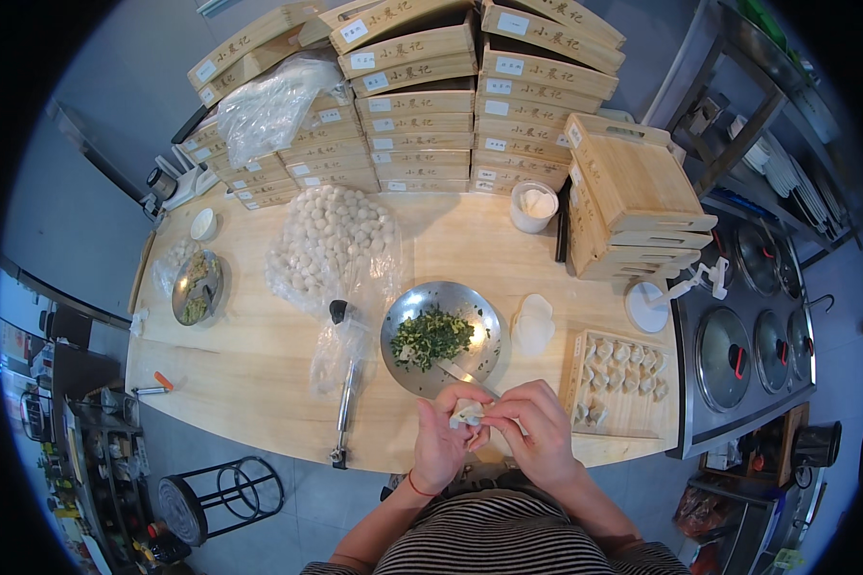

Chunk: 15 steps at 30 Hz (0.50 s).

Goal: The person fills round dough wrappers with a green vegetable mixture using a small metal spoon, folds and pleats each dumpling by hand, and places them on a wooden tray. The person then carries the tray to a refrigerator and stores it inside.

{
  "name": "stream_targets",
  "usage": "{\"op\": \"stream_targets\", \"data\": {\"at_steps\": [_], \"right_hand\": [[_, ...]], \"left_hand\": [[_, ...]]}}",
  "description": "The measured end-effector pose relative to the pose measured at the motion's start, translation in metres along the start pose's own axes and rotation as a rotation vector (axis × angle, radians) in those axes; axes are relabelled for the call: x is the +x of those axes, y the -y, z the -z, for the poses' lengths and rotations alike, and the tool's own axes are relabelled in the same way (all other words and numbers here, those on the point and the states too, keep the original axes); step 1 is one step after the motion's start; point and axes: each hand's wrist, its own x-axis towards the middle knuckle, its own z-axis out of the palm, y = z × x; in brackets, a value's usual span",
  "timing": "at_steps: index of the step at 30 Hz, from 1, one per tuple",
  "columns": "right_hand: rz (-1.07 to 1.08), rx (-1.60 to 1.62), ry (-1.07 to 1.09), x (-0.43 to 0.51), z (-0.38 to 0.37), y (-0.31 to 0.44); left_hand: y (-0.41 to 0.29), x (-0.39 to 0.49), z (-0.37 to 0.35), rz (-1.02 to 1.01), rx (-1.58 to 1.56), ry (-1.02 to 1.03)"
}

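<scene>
Both hands meet just off the front edge of the wooden table. A partly folded dumpling (467, 412) with a pale wrapper rests in the fingers of my left hand (440, 438). My right hand (536, 430) pinches the dumpling's right edge between thumb and fingertips. Just beyond them is a steel bowl (485, 327) of chopped green filling (431, 336); a flat metal spreader (457, 370) leans in it, its handle end hidden by my hands. Several round wrappers (534, 325) lie right of the bowl. Further right, a wooden tray (622, 424) holds rows of folded dumplings (622, 365).
Stacked wooden trays (424, 129) line the table's back. A bag of dough balls (338, 237), a rolling pin-like metal tool (345, 410), a tub of white powder (534, 205) and a second filling bowl (197, 287) stand about. Lidded cookers (723, 356) are at right, a stool (187, 507) lower left.
</scene>
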Motion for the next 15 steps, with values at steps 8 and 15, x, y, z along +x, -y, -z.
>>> {"op": "stream_targets", "data": {"at_steps": [8,15], "right_hand": [[-0.081,0.052,0.057,0.005,0.001,0.010],[-0.026,0.101,0.176,0.010,0.000,0.013]], "left_hand": [[0.003,-0.002,-0.002,-0.054,0.151,-0.090],[0.000,-0.004,-0.004,0.009,0.281,-0.094]]}}
